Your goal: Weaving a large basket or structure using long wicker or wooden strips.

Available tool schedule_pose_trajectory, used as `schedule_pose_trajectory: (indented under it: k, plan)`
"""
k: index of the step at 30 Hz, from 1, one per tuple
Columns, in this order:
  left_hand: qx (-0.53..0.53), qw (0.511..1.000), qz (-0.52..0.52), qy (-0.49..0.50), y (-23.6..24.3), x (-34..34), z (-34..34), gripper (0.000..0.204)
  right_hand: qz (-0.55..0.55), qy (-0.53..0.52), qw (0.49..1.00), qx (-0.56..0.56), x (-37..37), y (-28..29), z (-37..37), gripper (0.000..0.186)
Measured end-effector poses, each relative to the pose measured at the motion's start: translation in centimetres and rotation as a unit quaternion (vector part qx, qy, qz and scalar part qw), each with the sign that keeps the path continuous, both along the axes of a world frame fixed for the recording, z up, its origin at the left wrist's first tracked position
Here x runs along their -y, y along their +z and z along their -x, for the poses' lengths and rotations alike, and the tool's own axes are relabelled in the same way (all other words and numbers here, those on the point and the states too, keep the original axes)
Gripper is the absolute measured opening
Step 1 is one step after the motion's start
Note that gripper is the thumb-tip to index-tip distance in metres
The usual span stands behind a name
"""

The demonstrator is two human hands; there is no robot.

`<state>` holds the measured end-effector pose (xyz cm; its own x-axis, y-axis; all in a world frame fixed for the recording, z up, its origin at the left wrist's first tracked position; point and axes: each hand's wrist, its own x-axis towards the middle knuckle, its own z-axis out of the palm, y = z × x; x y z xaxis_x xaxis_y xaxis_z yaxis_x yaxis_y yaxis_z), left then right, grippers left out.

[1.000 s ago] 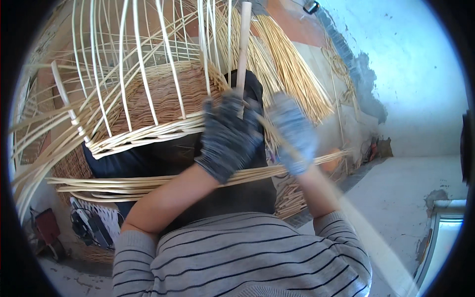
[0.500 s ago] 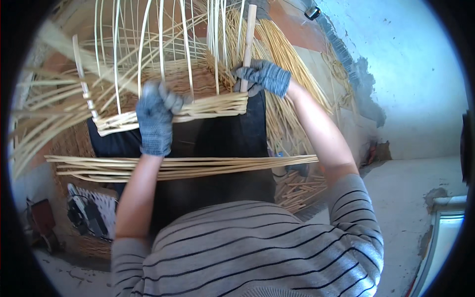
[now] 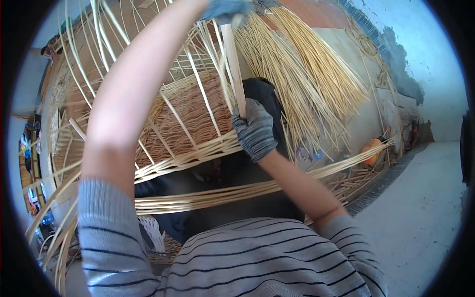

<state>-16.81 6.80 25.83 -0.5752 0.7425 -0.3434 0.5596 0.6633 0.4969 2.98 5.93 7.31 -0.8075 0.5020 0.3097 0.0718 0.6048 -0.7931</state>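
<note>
A partly woven wicker basket [image 3: 185,116] lies across my lap, its brown woven panel framed by a pale woven edge [image 3: 193,157] and upright pale stakes. A stout wooden post [image 3: 232,64] rises from its right corner. My right hand [image 3: 255,129], in a grey knitted glove, is closed around the foot of that post, at the corner of the weave. Reaching across to the top of the picture, my gloved left hand [image 3: 227,9] is beside the post's upper end. Motion blur and the picture's edge obscure its fingers.
Long willow rods [image 3: 307,74] are spread on the floor at the far right. Another bundle of rods [image 3: 213,199] lies across my lap. Short cut sticks [image 3: 354,183] and an orange object [image 3: 372,151] are at the right, near the pale wall [image 3: 420,193].
My left hand has left the near woven edge and swung far up toward the post's top. My right hand has moved down and nearer with the basket corner. The view has shifted.
</note>
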Motion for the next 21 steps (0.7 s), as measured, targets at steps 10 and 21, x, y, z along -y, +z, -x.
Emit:
schedule_pose_trajectory:
  k: [10,21]
  plan:
    - [-0.116,0.891,-0.421,0.128,0.4,6.2,-6.6,0.034,-0.034,0.198,0.979,-0.042,-3.5,-1.2,-1.3,0.070]
    - [-0.405,0.893,-0.191,0.046,-19.3,22.5,-17.3,0.079,-0.135,0.199,0.967,0.089,-2.8,2.8,-3.6,0.087]
